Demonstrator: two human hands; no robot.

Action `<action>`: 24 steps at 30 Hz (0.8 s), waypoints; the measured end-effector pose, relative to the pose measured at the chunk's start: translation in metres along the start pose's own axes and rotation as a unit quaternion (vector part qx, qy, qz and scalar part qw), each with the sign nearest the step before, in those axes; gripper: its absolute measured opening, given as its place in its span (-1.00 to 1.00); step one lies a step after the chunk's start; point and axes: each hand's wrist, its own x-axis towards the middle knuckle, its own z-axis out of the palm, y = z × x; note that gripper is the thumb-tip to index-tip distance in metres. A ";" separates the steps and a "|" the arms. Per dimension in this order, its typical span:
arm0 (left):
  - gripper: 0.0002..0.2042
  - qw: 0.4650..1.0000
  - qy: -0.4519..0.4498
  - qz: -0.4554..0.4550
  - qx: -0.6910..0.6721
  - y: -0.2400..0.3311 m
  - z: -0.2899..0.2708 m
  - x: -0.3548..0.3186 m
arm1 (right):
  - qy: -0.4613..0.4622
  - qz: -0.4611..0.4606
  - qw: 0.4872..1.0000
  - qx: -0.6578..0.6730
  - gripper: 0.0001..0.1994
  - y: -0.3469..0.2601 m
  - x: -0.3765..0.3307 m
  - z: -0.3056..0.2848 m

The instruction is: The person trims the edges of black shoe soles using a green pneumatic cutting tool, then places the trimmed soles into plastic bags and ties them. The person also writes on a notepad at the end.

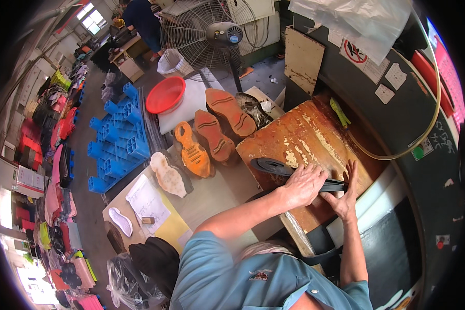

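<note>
A stack of thin, flat black pieces (334, 184), edges together, lies over the worn orange-brown board (274, 139). From its left side sticks out a rounded black end (269, 165) with an oval recess, shaped like a shoe sole. My left hand (306, 184) is closed over the top of the stack, fingers bent across it. At the right end, my right hand (344, 198) holds the stack between thumb and palm, its fingers straight and pointing up. What lies under my left palm is hidden.
Left of the board sit two reddish-brown sole-shaped blocks (215, 135), an orange one (191, 150) and a white one (168, 174). Beyond are a red basin (165, 95), a blue pallet (120, 135) and a fan (225, 35). A dark machine panel (423, 129) with a hose curves along the right.
</note>
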 end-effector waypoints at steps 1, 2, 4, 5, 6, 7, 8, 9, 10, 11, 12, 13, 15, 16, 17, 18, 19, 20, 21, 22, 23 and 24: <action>-0.63 1.000 0.011 0.002 0.007 -0.002 0.001 0.002 | -0.004 -0.012 1.000 0.004 0.47 -0.004 0.001 0.001; -0.67 1.000 0.022 0.005 0.013 -0.003 0.001 0.005 | 0.004 -0.019 1.000 0.005 0.30 -0.008 0.002 0.002; -0.73 0.999 -0.017 0.001 -0.027 -0.009 0.003 0.010 | -0.021 0.001 0.999 -0.036 -0.03 -0.018 0.008 -0.001; -0.75 0.999 -0.019 -0.001 -0.050 -0.012 0.004 0.012 | -0.042 0.007 0.997 -0.061 -0.20 -0.022 0.012 -0.004; -0.76 0.999 0.005 0.017 -0.038 -0.013 0.006 0.014 | -0.067 0.029 0.994 -0.085 -0.36 -0.026 0.015 -0.007; -0.77 0.999 -0.005 0.021 -0.029 -0.014 0.007 0.013 | -0.074 -0.053 0.985 -0.147 -0.38 -0.030 0.017 -0.010; -0.77 0.999 0.003 0.027 -0.022 -0.015 0.009 0.013 | -0.083 -0.121 0.968 -0.206 -0.40 -0.034 0.020 -0.012; -0.77 0.999 0.010 0.033 -0.015 -0.014 0.010 0.012 | -0.073 -0.189 0.945 -0.256 -0.43 -0.037 0.022 -0.014; -0.76 0.999 0.011 0.030 -0.010 -0.013 0.011 0.011 | -0.085 -0.213 0.936 -0.268 -0.45 -0.039 0.024 -0.013; -0.75 1.000 0.012 0.027 -0.005 -0.011 0.010 0.008 | -0.110 -0.192 0.943 -0.248 -0.45 -0.041 0.025 -0.013; -0.73 1.000 0.014 0.027 -0.003 -0.009 0.008 0.006 | -0.129 -0.162 0.950 -0.234 -0.45 -0.042 0.026 -0.012; -0.72 0.998 0.029 0.038 0.039 -0.008 0.004 0.004 | -0.156 -0.142 0.953 -0.216 -0.45 -0.043 0.027 -0.011; -0.69 0.989 0.062 0.059 0.116 -0.008 -0.009 -0.005 | -0.148 -0.139 0.954 -0.222 -0.46 -0.043 0.029 -0.008; -0.69 0.990 0.007 0.032 0.138 -0.009 -0.017 -0.009 | -0.155 -0.138 0.951 -0.228 -0.47 -0.042 0.030 -0.008; -0.68 0.986 -0.050 0.006 0.160 -0.011 -0.027 -0.013 | -0.161 -0.120 0.949 -0.243 -0.47 -0.041 0.031 -0.008; -0.67 0.977 -0.106 -0.021 0.182 -0.015 -0.036 -0.017 | -0.163 -0.136 0.949 -0.235 -0.47 -0.040 0.032 -0.008; -0.67 0.986 -0.138 -0.058 0.080 -0.022 -0.047 -0.019 | -0.166 -0.135 0.948 -0.237 -0.47 -0.039 0.033 -0.009; -0.72 0.991 -0.126 -0.034 0.027 -0.029 -0.056 -0.026 | -0.166 -0.136 0.947 -0.240 -0.47 -0.039 0.033 -0.010; -0.76 0.995 -0.097 -0.006 -0.024 -0.034 -0.064 -0.031 | -0.170 -0.135 0.947 -0.238 -0.46 -0.038 0.033 -0.011; -0.77 0.994 -0.104 -0.020 -0.019 -0.037 -0.070 -0.033 | -0.169 -0.136 0.947 -0.237 -0.46 -0.037 0.033 -0.012; -0.78 0.993 -0.113 -0.033 -0.014 -0.040 -0.074 -0.035 | -0.168 -0.135 0.947 -0.237 -0.45 -0.037 0.033 -0.012; -0.77 0.992 -0.117 -0.043 -0.013 -0.041 -0.077 -0.038 | -0.164 -0.141 0.947 -0.238 -0.46 -0.037 0.033 -0.012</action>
